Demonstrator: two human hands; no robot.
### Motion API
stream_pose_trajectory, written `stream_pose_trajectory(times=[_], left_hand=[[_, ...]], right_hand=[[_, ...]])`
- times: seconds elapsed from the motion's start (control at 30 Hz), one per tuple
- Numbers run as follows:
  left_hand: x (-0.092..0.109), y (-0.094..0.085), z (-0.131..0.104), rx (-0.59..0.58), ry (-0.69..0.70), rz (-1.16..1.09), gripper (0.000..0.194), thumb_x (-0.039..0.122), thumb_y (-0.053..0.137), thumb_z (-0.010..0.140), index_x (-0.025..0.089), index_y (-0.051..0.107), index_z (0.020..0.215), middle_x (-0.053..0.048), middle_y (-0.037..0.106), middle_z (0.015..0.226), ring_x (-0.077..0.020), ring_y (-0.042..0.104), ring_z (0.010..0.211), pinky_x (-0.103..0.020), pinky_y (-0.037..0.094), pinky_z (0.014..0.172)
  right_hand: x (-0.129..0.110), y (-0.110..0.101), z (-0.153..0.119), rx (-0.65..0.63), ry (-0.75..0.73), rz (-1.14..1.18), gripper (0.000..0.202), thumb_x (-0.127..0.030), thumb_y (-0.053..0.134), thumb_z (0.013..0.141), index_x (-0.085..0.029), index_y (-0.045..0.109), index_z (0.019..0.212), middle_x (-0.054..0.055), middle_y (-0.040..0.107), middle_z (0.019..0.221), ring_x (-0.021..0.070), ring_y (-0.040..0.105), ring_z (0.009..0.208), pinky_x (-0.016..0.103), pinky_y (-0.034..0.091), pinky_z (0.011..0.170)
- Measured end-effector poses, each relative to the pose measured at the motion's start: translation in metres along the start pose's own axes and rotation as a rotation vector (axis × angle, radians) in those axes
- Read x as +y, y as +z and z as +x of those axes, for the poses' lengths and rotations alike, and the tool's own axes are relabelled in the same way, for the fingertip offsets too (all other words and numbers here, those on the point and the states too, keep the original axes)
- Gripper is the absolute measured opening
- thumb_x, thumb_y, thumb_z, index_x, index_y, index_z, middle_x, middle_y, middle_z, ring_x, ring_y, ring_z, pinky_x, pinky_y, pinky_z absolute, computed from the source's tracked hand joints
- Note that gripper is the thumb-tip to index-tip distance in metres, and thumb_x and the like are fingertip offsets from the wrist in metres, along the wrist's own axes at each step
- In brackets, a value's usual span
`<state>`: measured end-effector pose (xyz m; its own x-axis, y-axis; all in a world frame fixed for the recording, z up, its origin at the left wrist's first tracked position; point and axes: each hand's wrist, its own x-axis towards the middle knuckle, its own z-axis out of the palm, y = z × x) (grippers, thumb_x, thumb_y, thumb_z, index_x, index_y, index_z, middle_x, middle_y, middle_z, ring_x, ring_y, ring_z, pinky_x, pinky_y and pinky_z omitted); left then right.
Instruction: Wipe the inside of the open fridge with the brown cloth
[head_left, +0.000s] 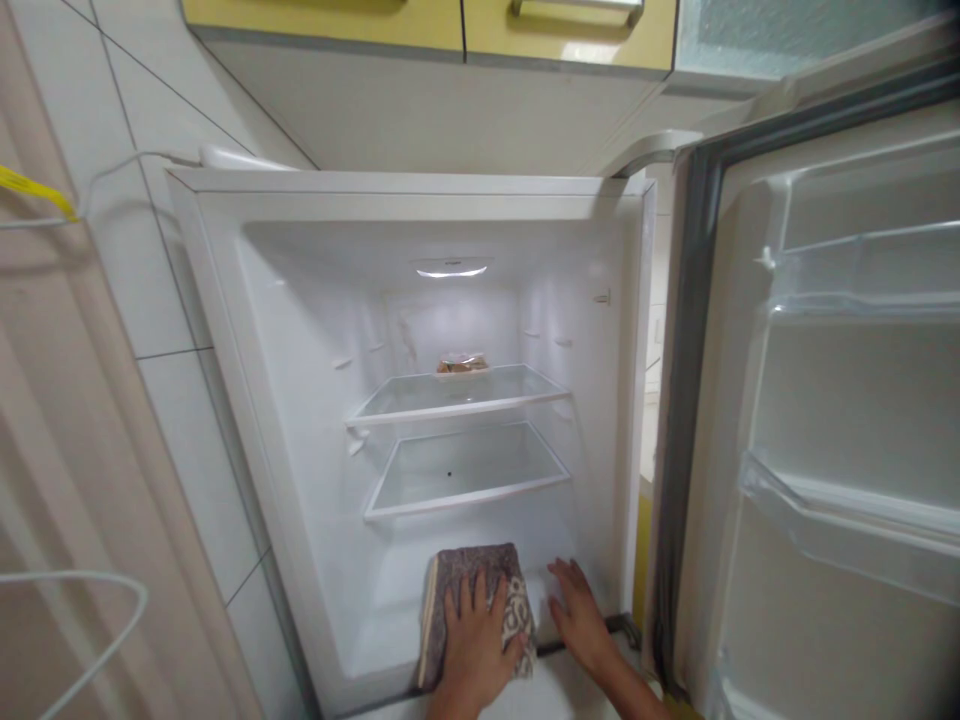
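I'm pressing my left hand (472,640), fingers spread flat, on the folded cloth (480,610) on the fridge floor (390,610) | right hand (577,615) open, resting just right, holding nothing | risk: cloth bunching, possibly damp | food packet (462,365) far back.

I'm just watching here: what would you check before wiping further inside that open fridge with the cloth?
1. Fridge door swung fully open: ok.
2. Cloth lying flat under the left hand on the fridge floor: ok.
3. Right hand resting on the floor beside the cloth, clear of it: ok.
4. Lower glass shelf bare except one small dark speck: ok.
5. Upper glass shelf still carries a small food package at the back: not ok, it may be in the way.
6. Whether the cloth is damp: cannot tell.
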<state>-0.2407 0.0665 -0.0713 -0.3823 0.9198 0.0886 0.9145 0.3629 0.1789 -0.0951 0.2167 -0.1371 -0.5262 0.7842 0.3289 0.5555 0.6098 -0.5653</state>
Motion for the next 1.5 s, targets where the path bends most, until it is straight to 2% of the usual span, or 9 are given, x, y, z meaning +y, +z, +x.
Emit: stream_pose_trajectory(times=[0.13, 0.27, 0.43, 0.67, 0.83, 1.0, 1.1, 1.33, 1.5], left_hand=[[0.047, 0.017, 0.027, 0.018, 0.030, -0.037, 0.077, 0.066, 0.043, 0.087, 0.029, 0.035, 0.155, -0.017, 0.031, 0.165, -0.0463, 0.021, 0.152, -0.071, 0.011, 0.120], [0.097, 0.039, 0.058, -0.035, 0.035, 0.052, 0.064, 0.046, 0.041, 0.093, 0.026, 0.035, 0.154, -0.016, 0.034, 0.163, -0.0420, 0.027, 0.151, -0.070, 0.018, 0.121], [0.114, 0.059, 0.076, 0.042, 0.009, 0.112, 0.053, 0.028, 0.032, 0.098, 0.029, 0.043, 0.150, -0.010, 0.045, 0.158, -0.0315, 0.038, 0.148, -0.059, 0.033, 0.120], [0.064, 0.032, 0.044, 0.214, -0.012, -0.013, 0.056, 0.045, 0.042, 0.095, 0.022, 0.054, 0.144, -0.012, 0.047, 0.156, -0.0324, 0.040, 0.146, -0.057, 0.029, 0.121], [-0.018, -0.003, 0.019, 0.230, -0.085, 0.075, 0.055, 0.039, 0.037, 0.094, 0.020, 0.056, 0.142, -0.010, 0.050, 0.155, -0.0304, 0.042, 0.145, -0.051, 0.032, 0.120], [-0.094, -0.046, -0.001, 0.086, -0.158, 0.208, 0.058, 0.035, 0.035, 0.093, 0.011, 0.054, 0.142, -0.014, 0.049, 0.155, -0.0309, 0.042, 0.145, -0.048, 0.031, 0.122], [-0.100, -0.053, -0.013, 0.058, -0.141, 0.237, 0.058, 0.033, 0.037, 0.092, 0.010, 0.055, 0.142, -0.016, 0.048, 0.155, -0.0311, 0.043, 0.144, -0.048, 0.030, 0.122], [-0.081, -0.042, -0.047, -0.003, -0.244, 0.234, 0.068, 0.031, 0.047, 0.083, 0.014, 0.046, 0.149, -0.014, 0.040, 0.161, -0.0352, 0.032, 0.151, -0.050, 0.027, 0.124], [-0.091, -0.035, -0.048, -0.017, -0.259, 0.213, 0.067, 0.038, 0.045, 0.087, 0.017, 0.043, 0.151, -0.012, 0.035, 0.163, -0.0368, 0.030, 0.151, -0.052, 0.028, 0.123]], right_hand=[[0.009, 0.002, 0.005, 0.244, 0.082, 0.119, 0.054, -0.022, 0.035, 0.087, -0.005, 0.064, 0.129, 0.020, 0.061, 0.140, 0.0282, 0.056, 0.134, 0.048, 0.041, 0.117], [0.012, -0.002, 0.000, 0.361, 0.023, 0.211, 0.049, -0.025, 0.040, 0.087, -0.010, 0.067, 0.124, 0.018, 0.065, 0.134, 0.0292, 0.059, 0.129, 0.050, 0.044, 0.114], [0.007, -0.011, -0.009, 0.410, -0.033, 0.247, 0.046, -0.022, 0.044, 0.084, -0.012, 0.067, 0.123, 0.017, 0.065, 0.133, 0.0293, 0.058, 0.130, 0.051, 0.044, 0.114], [0.008, -0.014, -0.015, 0.367, -0.017, 0.269, 0.047, -0.023, 0.044, 0.083, -0.014, 0.066, 0.123, 0.016, 0.067, 0.129, 0.0288, 0.061, 0.125, 0.051, 0.047, 0.111], [0.002, -0.004, -0.021, 0.310, 0.043, 0.236, 0.051, -0.020, 0.041, 0.078, -0.013, 0.066, 0.122, 0.015, 0.067, 0.130, 0.0280, 0.061, 0.126, 0.048, 0.043, 0.116], [-0.009, 0.005, -0.032, 0.177, 0.051, 0.196, 0.053, -0.018, 0.042, 0.076, -0.013, 0.067, 0.123, 0.014, 0.065, 0.135, 0.0284, 0.055, 0.134, 0.046, 0.038, 0.120], [-0.011, 0.005, -0.037, 0.136, 0.052, 0.162, 0.055, -0.017, 0.043, 0.076, -0.014, 0.066, 0.126, 0.012, 0.064, 0.137, 0.0281, 0.053, 0.136, 0.046, 0.035, 0.121], [-0.010, 0.003, -0.034, 0.034, 0.054, 0.091, 0.057, -0.016, 0.047, 0.077, -0.011, 0.064, 0.132, 0.015, 0.060, 0.143, 0.0283, 0.051, 0.139, 0.045, 0.036, 0.121], [-0.007, 0.008, -0.032, -0.006, 0.044, 0.108, 0.057, -0.018, 0.048, 0.077, -0.014, 0.064, 0.132, 0.013, 0.060, 0.144, 0.0280, 0.051, 0.139, 0.046, 0.037, 0.120]])
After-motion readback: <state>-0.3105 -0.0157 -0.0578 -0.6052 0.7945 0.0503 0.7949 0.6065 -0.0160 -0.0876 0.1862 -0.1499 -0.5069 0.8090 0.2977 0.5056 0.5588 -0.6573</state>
